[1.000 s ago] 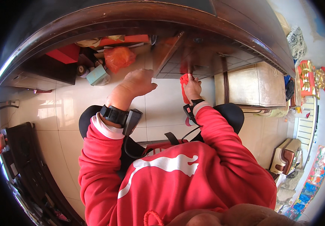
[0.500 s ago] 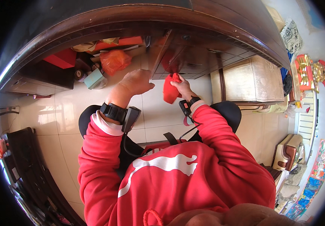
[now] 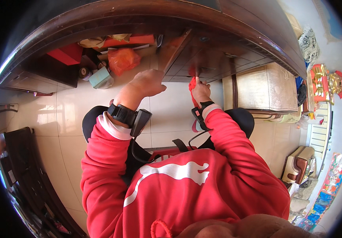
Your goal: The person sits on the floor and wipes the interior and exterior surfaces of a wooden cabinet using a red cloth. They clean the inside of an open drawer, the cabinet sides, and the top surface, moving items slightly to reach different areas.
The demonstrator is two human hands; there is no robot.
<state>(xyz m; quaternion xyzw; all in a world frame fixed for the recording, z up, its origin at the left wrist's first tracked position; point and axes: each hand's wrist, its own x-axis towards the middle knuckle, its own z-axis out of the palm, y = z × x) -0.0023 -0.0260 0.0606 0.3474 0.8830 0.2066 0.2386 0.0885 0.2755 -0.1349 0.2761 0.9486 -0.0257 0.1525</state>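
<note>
My left hand (image 3: 148, 82) is at the lower near corner of an open dark wooden cabinet door (image 3: 214, 63). Its thumb shows below the corner, and its fingers are curled at the edge, partly hidden. In my right hand (image 3: 202, 91) is a red cloth (image 3: 192, 86), bunched and hanging down a little. The index finger presses the cloth against the door's glossy face. A dark wristband sits on each wrist.
Left of the door, an orange plastic bag (image 3: 123, 61), a pale green box (image 3: 100, 78) and a red box (image 3: 67, 54) lie in the cabinet opening. A cream-cushioned seat (image 3: 264, 85) stands at the right, and a dark rack (image 3: 28, 174) at the left.
My right hand has moved right and slightly down with the cloth, which is now narrower and held to the door. The door's edge has shifted right, with my left hand still at its corner.
</note>
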